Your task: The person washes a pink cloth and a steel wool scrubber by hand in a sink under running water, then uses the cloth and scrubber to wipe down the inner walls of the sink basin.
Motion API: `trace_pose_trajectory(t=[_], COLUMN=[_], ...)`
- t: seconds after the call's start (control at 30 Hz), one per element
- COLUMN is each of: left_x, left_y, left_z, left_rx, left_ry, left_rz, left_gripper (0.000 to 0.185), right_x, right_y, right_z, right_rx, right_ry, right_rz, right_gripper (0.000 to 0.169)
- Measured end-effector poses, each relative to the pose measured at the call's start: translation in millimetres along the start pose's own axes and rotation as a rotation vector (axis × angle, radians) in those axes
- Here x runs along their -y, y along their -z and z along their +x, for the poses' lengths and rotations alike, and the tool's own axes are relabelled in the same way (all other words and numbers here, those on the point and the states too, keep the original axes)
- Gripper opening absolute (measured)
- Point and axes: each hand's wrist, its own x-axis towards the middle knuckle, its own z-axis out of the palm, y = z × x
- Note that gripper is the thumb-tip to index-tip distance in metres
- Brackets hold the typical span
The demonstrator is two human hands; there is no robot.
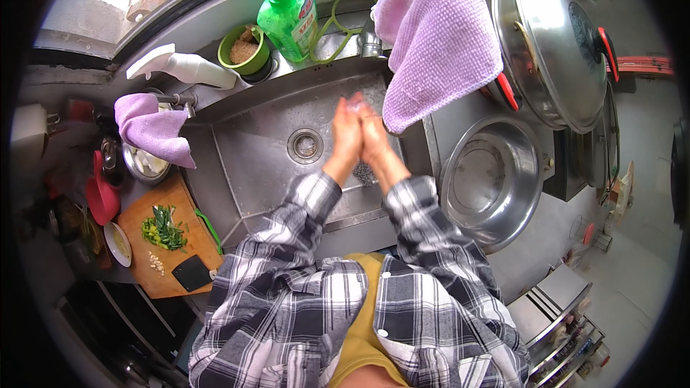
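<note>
My left hand point(346, 129) and my right hand point(373, 132) press together over the stainless steel sink point(253, 145), with the fingertips towards its far wall. Something wet and shiny shows between the fingertips; whether it is water or soap I cannot tell. The palms are hidden from me. A round drain strainer point(305, 146) sits in the sink floor, left of my hands. Beneath my right wrist lies a steel wool scourer point(364, 172). Close to the right fingers hangs a purple cloth point(439, 43), covering most of the faucet point(371, 43).
Behind the sink stand a green soap pump bottle point(290, 19), a green cup point(245, 54) and a white spray bottle point(188, 67). To the right are a steel basin point(488, 183) and a lidded pot point(558, 48). A cutting board point(161, 280) with chopped greens and a cleaver point(192, 273) lies left.
</note>
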Motion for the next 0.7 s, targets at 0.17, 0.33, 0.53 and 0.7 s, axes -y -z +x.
trace_pose_trajectory(t=[0.17, 0.33, 0.53, 0.7], left_x=[30.8, 11.1, 59.2, 29.7], left_y=[25.8, -19.9, 16.4, -2.3], left_z=[45.2, -16.4, 29.1, 13.0], left_rx=[0.069, 0.019, 0.084, 0.111], left_ry=[0.042, -0.2, 0.043, -0.068], left_rz=[-0.123, 0.047, -0.105, 0.217], left_gripper=[0.057, 0.046, 0.045, 0.045], right_x=[-14.6, -8.2, -7.4, 0.1], right_y=[-4.3, 30.5, -2.8, 9.0], right_z=[5.0, 24.1, 7.1, 4.3], right_rx=[0.075, 0.126, 0.044, 0.042], right_ry=[-0.015, -0.055, -0.181, -0.152], right_rz=[0.108, 0.102, 0.239, 0.2], right_gripper=[0.035, 0.037, 0.035, 0.032])
